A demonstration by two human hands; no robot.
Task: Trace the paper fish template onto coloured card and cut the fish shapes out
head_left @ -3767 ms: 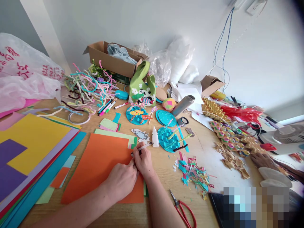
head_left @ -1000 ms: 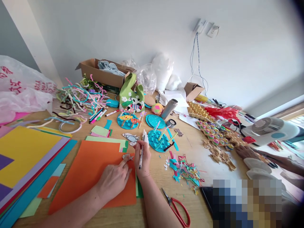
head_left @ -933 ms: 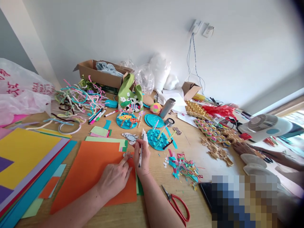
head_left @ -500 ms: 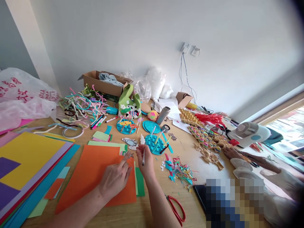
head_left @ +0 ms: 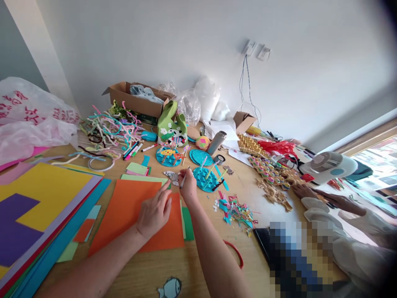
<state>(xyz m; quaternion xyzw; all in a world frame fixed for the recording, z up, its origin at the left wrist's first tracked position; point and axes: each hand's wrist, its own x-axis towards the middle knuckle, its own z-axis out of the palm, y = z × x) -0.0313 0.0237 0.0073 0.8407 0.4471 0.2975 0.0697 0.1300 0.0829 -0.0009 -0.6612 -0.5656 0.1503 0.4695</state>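
Note:
My right hand [head_left: 188,188] is closed around a slim white marker [head_left: 182,182], held tilted near the paper fish cut-outs [head_left: 172,176]. My left hand [head_left: 154,211] is open, index finger stretched towards those fish and the other fingers loosely bent. It rests over a large orange paper sheet [head_left: 124,215]. Pale green paper [head_left: 130,177] and dark green paper [head_left: 187,223] stick out from beneath the sheet. Another grey fish cut-out [head_left: 170,287] lies at the bottom of the view, close to me. My hands partly hide the fish by my fingertips.
Red-handled scissors [head_left: 237,253] lie beside my right forearm, partly hidden. Paper scraps [head_left: 235,211] and a blue decorated disc [head_left: 206,180] are to the right. Coloured sheets [head_left: 68,182] are stacked left. A co-worker's hands [head_left: 322,196] work near a fan [head_left: 331,165] at far right.
The view has tilted down, bringing the near fish cut-out into sight. My hands have moved slightly forward over the sheet, and my right hand now covers the white bottle.

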